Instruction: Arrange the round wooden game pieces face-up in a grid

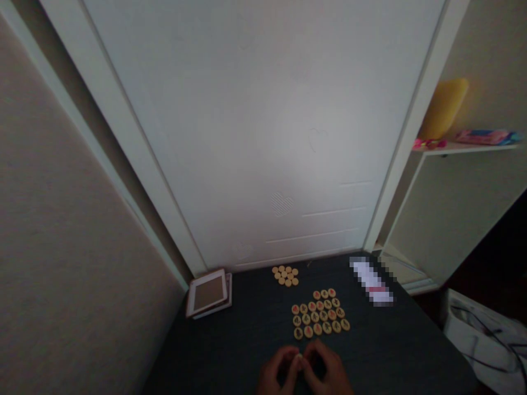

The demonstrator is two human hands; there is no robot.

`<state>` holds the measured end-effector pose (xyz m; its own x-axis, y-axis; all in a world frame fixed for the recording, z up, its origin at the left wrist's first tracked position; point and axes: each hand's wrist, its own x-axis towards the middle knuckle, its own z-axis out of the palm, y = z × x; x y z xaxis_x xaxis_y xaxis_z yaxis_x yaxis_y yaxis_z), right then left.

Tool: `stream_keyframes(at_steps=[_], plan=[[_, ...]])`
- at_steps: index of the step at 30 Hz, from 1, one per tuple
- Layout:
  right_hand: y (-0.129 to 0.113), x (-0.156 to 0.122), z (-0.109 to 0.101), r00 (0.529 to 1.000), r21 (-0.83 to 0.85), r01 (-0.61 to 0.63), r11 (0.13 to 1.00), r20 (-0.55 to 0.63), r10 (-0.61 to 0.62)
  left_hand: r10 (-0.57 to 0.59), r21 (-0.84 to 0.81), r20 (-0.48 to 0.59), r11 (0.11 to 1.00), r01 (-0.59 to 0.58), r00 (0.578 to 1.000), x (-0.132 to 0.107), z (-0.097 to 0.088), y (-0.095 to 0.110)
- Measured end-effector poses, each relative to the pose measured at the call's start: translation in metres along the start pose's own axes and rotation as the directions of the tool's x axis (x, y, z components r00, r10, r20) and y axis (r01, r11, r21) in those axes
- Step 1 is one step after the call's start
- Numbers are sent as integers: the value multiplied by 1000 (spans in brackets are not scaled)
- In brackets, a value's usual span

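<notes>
At the bottom edge of the head view, my left hand and my right hand meet at their fingertips, thumbs and fingers pinched together. A tiny pale spot shows between them; whether it is a small piece or a fingernail is unclear. Just beyond my fingers lie rows of round wooden Chinese chess pieces, face up with red or dark characters. The top row is shorter than those below. Farther back, a loose cluster of plain-looking round pieces lies near the white panel, no characters visible on them.
A dark table carries everything. Stacked white-framed flat items lie at its left, and a blurred-out white item at its right. A white panel rises behind. On the right are a shelf and a white box with cables.
</notes>
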<state>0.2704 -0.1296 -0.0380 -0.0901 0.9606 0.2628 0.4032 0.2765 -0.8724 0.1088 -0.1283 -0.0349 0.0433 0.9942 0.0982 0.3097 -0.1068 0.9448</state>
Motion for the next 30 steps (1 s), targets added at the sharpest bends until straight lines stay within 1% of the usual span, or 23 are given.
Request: stream_keyframes(at_steps=[3, 8, 14, 18, 22, 26, 30], plan=[[-1, -2, -1, 1000, -13, 7, 1000, -1, -7, -14, 25, 12, 1000, 13, 1000, -1, -4, 3], [-1, -3, 0, 999, -11, 19, 1000, -31, -19, 29, 66, 74, 997, -34, 997, -3, -8, 13], [-7, -3, -5, 999, 1, 14, 1000, -35, -14, 32, 32, 115, 999, -36, 993, -6, -8, 26], [-11, -3, -9, 1000, -9, 12, 1000, -27, -12, 39, 19, 125, 999, -42, 991, -6, -9, 34], [-14, -2, -11, 999, 11, 4, 1000, -33, -3, 44, 14, 109, 999, -46, 993, -5, -6, 36], [-14, -2, -13, 997, 65, 9, 998, -79, -4, 36, 2, 104, 999, -36, 994, -5, -2, 37], [-10, -1, -13, 991, 113, -24, 993, -129, 39, 31, -62, 134, 998, -23, 991, -4, 0, 42]])
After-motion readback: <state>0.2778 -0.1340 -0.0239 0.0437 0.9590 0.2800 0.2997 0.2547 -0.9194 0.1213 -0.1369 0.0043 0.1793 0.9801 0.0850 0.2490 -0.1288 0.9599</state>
